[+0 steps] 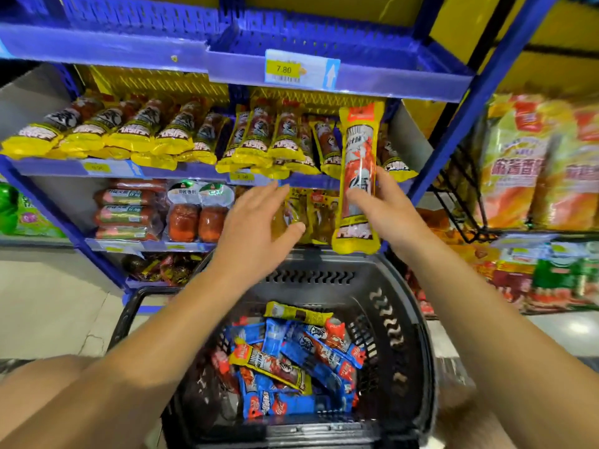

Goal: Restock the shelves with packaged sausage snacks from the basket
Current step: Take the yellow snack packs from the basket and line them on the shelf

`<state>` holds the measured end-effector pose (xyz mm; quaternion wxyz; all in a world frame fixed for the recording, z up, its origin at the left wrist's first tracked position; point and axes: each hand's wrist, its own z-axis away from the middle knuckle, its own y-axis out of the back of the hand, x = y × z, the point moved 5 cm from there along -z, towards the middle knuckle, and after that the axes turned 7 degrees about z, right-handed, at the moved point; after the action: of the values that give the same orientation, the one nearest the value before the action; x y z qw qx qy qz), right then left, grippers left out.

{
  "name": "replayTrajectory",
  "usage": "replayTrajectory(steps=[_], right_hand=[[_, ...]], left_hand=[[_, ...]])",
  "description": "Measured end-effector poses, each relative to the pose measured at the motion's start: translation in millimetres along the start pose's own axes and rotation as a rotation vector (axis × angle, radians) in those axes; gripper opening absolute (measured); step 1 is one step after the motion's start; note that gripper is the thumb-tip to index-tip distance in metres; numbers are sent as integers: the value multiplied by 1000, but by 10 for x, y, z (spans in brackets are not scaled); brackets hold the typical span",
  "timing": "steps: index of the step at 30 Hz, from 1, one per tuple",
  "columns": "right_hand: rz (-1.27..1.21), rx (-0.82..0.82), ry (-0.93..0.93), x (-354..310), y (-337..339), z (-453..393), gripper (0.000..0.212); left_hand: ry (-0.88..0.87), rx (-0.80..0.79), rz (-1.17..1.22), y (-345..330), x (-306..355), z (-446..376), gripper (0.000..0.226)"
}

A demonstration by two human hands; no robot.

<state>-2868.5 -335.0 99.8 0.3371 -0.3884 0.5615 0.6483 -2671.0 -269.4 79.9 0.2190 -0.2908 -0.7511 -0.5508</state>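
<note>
Blue metal shelves (337, 76) of a small shop fill the view, with a grey floor at the left and a second rack of orange snack bags (531, 163) at the right. On the top shelf edge sits a price label (283, 70) reading 7.80. One level lower, many yellow sausage packs (136, 131) lie side by side in a yellow tray, their yellow ends pointing outward. Under them are red sausages (126, 209) and round vacuum packs (197, 212).

Right hand (385, 202) holds one long yellow sausage snack (358, 179) upright, fingers curled around its right side, near the middle of the pack. The pack stands in front of the right end of the yellow row, and its lower end hangs just above the far rim of the basket. Left hand (259, 222) is open, fingers straight and close together, thumb spread, palm turned toward the shelf; it holds nothing and is just beside the pack, to its left.

Below both arms is a black plastic basket (405, 319). Inside it lie more sausage packs (291, 361), mostly blue ones with some yellow and red, piled loosely across each other.
</note>
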Motion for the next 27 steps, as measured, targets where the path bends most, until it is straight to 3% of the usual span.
replayTrajectory(steps=[4, 9, 16, 24, 27], right_hand=[[118, 43, 5, -222, 88, -376, 57], [258, 171, 14, -448, 15, -784, 45], [313, 115, -11, -568, -120, -937, 56], [555, 378, 292, -591, -68, -645, 47], [673, 259, 525, -484, -198, -437, 50]], left_hand=[[-65, 41, -125, 155, 33, -217, 74], [-79, 56, -160, 220, 10, -321, 74], [-13, 8, -148, 166, -121, -258, 73], [-19, 13, -142, 115, -114, -246, 67], [-25, 14, -134, 139, -115, -243, 68]])
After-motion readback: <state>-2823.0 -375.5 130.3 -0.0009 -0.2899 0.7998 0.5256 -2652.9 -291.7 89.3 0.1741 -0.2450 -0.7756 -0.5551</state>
